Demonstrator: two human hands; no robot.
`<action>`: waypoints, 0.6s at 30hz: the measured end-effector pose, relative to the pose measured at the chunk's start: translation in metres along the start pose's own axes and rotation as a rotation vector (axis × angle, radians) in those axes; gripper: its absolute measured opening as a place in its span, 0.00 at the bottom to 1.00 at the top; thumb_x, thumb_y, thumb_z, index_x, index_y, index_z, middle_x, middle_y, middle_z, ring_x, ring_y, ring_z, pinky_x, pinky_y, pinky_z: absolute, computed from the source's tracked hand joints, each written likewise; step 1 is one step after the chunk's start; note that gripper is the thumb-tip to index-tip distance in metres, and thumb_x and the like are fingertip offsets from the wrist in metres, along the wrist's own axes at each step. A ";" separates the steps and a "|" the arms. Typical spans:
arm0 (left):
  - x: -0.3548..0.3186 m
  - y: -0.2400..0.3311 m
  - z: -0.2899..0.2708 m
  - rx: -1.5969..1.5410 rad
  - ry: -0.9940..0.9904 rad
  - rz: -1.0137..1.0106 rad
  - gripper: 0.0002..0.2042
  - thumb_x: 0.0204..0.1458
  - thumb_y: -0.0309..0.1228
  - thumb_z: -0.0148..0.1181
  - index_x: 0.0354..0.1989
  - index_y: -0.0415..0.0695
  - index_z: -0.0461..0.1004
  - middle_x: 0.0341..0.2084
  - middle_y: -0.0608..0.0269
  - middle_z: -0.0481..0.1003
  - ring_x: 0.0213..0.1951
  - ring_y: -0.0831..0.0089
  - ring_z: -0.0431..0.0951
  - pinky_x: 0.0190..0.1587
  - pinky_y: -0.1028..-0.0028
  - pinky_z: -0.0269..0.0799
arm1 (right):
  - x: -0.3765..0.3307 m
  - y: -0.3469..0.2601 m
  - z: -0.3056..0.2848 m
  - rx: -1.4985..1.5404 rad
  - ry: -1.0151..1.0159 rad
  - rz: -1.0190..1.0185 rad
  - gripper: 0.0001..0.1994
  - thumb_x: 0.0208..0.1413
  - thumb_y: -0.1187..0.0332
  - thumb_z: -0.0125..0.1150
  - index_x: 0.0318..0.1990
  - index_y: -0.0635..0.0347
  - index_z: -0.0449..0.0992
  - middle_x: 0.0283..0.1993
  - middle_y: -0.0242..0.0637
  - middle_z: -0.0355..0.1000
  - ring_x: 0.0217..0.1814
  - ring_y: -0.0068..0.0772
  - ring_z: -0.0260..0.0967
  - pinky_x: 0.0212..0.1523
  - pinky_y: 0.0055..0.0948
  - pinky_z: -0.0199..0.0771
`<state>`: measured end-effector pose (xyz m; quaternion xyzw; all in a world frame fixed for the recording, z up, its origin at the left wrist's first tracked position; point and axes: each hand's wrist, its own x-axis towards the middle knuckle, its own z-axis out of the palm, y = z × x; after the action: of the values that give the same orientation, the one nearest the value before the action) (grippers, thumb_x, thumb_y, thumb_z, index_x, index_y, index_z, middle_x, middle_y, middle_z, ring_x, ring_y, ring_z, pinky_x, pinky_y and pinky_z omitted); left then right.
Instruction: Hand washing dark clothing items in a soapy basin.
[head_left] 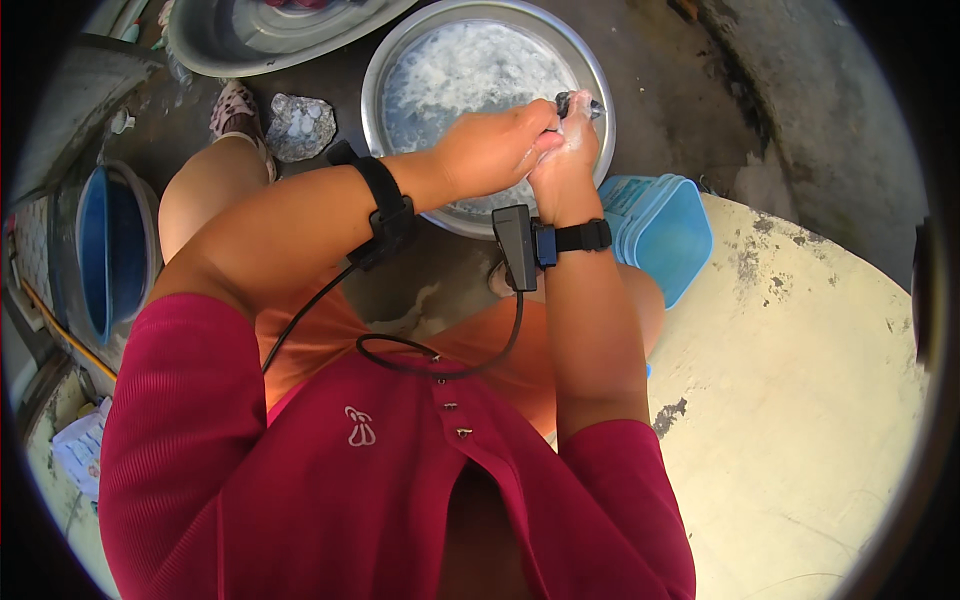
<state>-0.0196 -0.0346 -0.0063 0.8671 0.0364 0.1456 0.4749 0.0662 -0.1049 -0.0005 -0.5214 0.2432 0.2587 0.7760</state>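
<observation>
Hands scrub over the soapy basin

Together, the left hand point(495, 150) and right hand point(567, 155) press against each other above the metal basin point(400, 60) of foamy water, fingers closed around a small dark item point(578, 102) at the basin's right rim. Beside the basin stands a blue plastic tub point(665, 230).

Single head view, looking steeply down from close above lap; soapy basin point(400, 60) at 12 o'clock, fisheye-bent rim.

Home washing yard, bare concrete floor point(690, 90), metal basins point(390, 60), blue bucket point(105, 250)
</observation>
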 end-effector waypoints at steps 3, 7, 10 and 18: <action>0.018 -0.005 -0.027 0.197 -0.032 -0.115 0.12 0.56 0.41 0.42 0.34 0.45 0.60 0.23 0.53 0.73 0.26 0.51 0.73 0.27 0.61 0.67 | -0.020 0.022 0.013 -0.022 -0.161 0.131 0.16 0.59 0.51 0.39 0.33 0.54 0.62 0.31 0.32 0.63 0.35 0.31 0.61 0.36 0.37 0.67; 0.016 0.000 -0.025 0.207 -0.034 -0.121 0.12 0.56 0.41 0.41 0.33 0.45 0.60 0.19 0.55 0.73 0.23 0.52 0.73 0.23 0.61 0.67 | -0.022 0.015 0.015 -0.025 -0.244 0.181 0.18 0.58 0.49 0.39 0.37 0.55 0.66 0.40 0.38 0.65 0.45 0.38 0.62 0.48 0.43 0.64; 0.012 0.015 -0.022 0.247 -0.142 -0.051 0.12 0.56 0.42 0.41 0.33 0.45 0.60 0.18 0.55 0.72 0.23 0.53 0.73 0.23 0.60 0.66 | -0.027 -0.003 0.008 0.051 -0.211 0.244 0.21 0.55 0.47 0.42 0.41 0.57 0.66 0.44 0.41 0.64 0.48 0.41 0.62 0.49 0.45 0.63; 0.037 -0.050 -0.043 -0.107 0.142 -0.254 0.14 0.51 0.41 0.53 0.35 0.43 0.65 0.18 0.59 0.70 0.21 0.67 0.70 0.23 0.68 0.65 | -0.037 0.004 0.020 -0.339 -0.343 0.096 0.16 0.51 0.54 0.57 0.40 0.52 0.67 0.36 0.29 0.68 0.35 0.24 0.66 0.30 0.29 0.64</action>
<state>0.0068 0.0348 -0.0180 0.8165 0.1717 0.1471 0.5312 0.0384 -0.0904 0.0274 -0.5804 0.0854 0.4173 0.6941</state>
